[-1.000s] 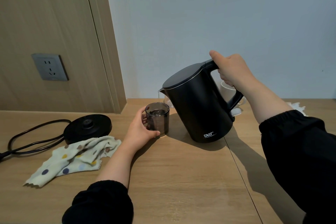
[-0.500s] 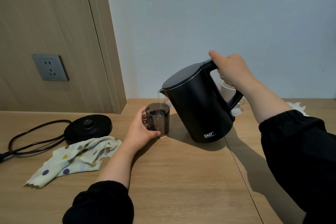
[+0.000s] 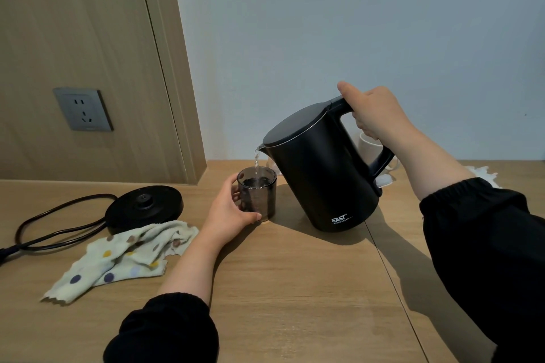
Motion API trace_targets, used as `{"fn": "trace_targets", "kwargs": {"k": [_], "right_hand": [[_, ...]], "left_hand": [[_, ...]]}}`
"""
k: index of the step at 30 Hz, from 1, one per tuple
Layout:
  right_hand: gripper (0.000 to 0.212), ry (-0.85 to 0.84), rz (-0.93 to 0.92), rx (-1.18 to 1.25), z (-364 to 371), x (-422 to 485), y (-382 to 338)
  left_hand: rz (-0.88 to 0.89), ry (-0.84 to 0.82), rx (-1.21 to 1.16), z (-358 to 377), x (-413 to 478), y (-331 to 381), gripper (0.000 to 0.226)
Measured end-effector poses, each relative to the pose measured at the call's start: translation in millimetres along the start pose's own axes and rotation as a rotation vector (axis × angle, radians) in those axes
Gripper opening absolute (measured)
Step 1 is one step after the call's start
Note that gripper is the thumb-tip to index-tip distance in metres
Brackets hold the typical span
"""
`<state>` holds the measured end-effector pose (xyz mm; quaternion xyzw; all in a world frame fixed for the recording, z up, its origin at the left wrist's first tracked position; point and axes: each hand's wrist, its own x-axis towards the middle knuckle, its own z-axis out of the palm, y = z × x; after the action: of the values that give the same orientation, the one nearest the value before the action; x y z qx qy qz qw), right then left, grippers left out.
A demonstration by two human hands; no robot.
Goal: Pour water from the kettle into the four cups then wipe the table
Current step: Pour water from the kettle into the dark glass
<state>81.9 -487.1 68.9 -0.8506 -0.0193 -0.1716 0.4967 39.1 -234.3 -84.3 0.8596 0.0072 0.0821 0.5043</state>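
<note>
The black electric kettle [image 3: 321,174] is tilted forward in my right hand [image 3: 374,112]. My fingers are curled round the handle and my thumb lies along its top. A thin stream of water [image 3: 256,159] falls from the spout into the smoky tinted cup [image 3: 259,194], which stands on the table [image 3: 295,289] at the fingertips of my left hand [image 3: 230,215]. That hand wraps the cup's near side, thumb and fingers curved round its wall to steady it. The kettle's body is just to the right of the cup, and I cannot tell whether its lower edge touches the table.

I judge the pouring into this cup to be under way but not finished. The level is hard to read through the dark wall. A white mug [image 3: 368,147] shows under my right hand, half hidden by the kettle's handle. A sliver of clear glass [image 3: 271,163] behind the spout may be another cup. I cannot tell whether either holds water, and I see no fourth cup.

The wiping looks not yet begun. The spotted cloth [image 3: 126,256] lies crumpled to the left of my left forearm, touching the kettle base [image 3: 144,208]. The base's cord [image 3: 59,224] loops away further left. Above that, a wall socket [image 3: 82,109] sits in the wooden panel. Beyond my right forearm lies something white and crumpled [image 3: 483,172].
</note>
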Motion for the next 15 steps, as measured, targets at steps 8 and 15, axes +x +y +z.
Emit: {"fn": "trace_targets", "kwargs": {"k": [8, 15], "right_hand": [[0.050, -0.001, 0.004, -0.004, 0.9, -0.1, -0.8], [0.049, 0.004, 0.016, -0.021, 1.7, -0.7, -3.2]], "left_hand": [[0.000, 0.004, 0.010, 0.3, 1.2, -2.2, 0.096], [-0.002, 0.004, 0.013, 0.4, 2.1, -3.5, 0.097]]}}
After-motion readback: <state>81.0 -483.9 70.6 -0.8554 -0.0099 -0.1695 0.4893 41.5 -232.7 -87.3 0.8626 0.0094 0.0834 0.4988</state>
